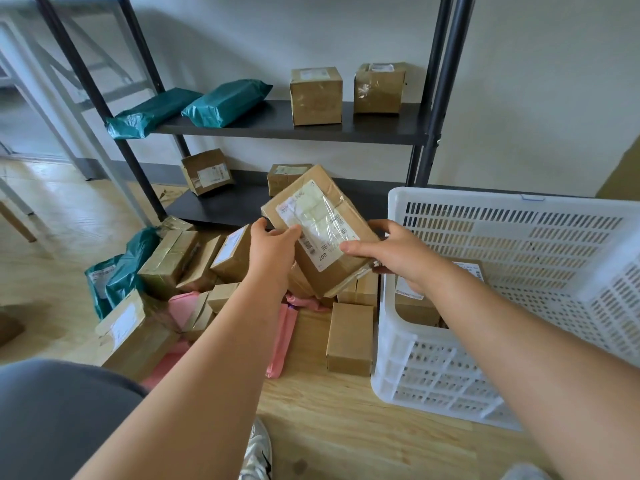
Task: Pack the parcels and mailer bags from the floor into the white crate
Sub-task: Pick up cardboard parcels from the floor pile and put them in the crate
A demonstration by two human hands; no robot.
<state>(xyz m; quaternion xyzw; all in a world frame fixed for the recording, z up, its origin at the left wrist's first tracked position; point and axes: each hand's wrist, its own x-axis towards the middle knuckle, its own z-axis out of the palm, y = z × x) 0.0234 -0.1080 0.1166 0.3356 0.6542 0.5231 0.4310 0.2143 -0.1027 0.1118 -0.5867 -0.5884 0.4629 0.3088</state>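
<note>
I hold a brown cardboard parcel (320,220) with a white label up in the air, tilted, above the pile on the floor. My left hand (273,249) grips its left edge and my right hand (398,252) grips its lower right corner. The white crate (512,244) stands to the right on the wooden floor, with at least one labelled parcel (412,299) inside. Below lie several brown parcels (349,337), pink mailer bags (282,337) and green mailer bags (121,271).
A black metal shelf unit (277,124) stands behind the pile, carrying two green mailer bags (225,102) and several brown boxes (316,95). My knee in grey fabric (59,410) and a shoe (258,452) are at the bottom left. A table leg (17,223) is far left.
</note>
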